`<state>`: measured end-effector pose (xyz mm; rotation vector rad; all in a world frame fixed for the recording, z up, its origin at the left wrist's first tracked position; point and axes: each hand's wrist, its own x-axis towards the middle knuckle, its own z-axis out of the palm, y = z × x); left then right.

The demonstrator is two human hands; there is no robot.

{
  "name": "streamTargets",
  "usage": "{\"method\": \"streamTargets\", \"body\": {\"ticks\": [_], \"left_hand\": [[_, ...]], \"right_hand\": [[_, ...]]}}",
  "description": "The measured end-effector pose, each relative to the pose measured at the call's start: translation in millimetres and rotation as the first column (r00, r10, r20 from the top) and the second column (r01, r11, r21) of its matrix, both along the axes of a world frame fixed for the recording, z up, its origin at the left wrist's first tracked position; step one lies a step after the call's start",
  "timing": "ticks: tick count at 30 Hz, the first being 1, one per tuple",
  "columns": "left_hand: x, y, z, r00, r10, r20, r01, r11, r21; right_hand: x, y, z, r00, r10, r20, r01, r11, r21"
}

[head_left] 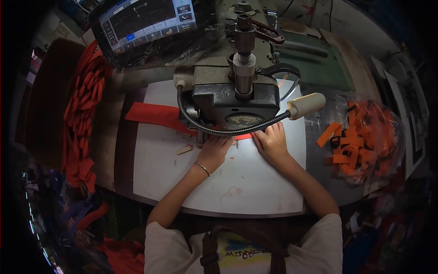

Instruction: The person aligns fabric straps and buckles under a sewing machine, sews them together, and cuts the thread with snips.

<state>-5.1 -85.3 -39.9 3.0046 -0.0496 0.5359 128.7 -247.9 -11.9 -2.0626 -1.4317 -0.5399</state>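
Note:
A long red-orange fabric strip [157,115] runs from the left under the head of a sewing machine [235,89]. A short orange stretch of it shows again between my hands, below the machine's bent metal lamp arm. My left hand [214,150], with a bangle at the wrist, is closed at the strip's near edge; its fingertips are partly hidden under the machine head. My right hand [272,142] has its fingers curled, with the thumb side pinching the strip's right part. The needle area is hidden from view.
A white work plate [219,192] lies under my forearms, with loose threads and a small wooden piece [185,150] on it. Piled red strips [84,114] hang at left. A plastic bag of orange strap pieces [360,141] lies at right. A screen [148,23] stands at back left.

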Motion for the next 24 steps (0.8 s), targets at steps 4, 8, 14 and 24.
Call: {"method": "streamTargets", "body": {"ticks": [4, 8, 14, 24], "left_hand": [[0, -1, 1, 1.000, -0.016, 0.012, 0.016, 1.000, -0.021], [1, -1, 0, 1.000, -0.012, 0.026, 0.012, 1.000, -0.020], [2, 0, 7, 0.999, -0.032, -0.029, 0.034, 0.998, 0.053], [1, -6, 10, 0.997, -0.057, 0.057, 0.056, 0.998, 0.013]], "right_hand": [[0, 0, 0, 1.000, -0.001, 0.004, 0.001, 1.000, 0.007], [1, 1, -3, 1.000, 0.000, 0.018, -0.001, 1.000, 0.016], [1, 1, 0, 1.000, 0.000, 0.029, 0.000, 1.000, 0.015], [-4, -2, -2, 0.999, -0.016, 0.029, 0.016, 1.000, -0.010]]}}
